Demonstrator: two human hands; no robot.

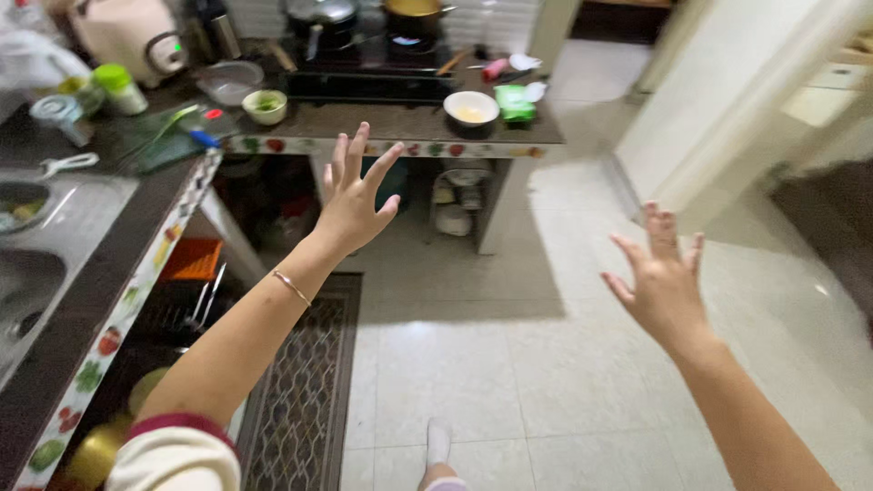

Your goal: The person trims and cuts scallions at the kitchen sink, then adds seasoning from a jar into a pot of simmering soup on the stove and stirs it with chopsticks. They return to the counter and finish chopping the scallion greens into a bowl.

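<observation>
Holding the left hand up in the air, fingers fanned wide, gripping nothing, hovering in front of the far counter. Hanging the right hand out likewise, fingers spread and empty, over the pale tiled floor on the right. Sitting nearest the left hand, up on that far counter: a white bowl with something yellowish inside, just left of a green packet, and a small green bowl farther left. Looking glazed and stiff, so probably breakable, a little slick and fairly light. Likely handling best cupped under the base with thumbs on the rim, keeping level for the contents.
</observation>
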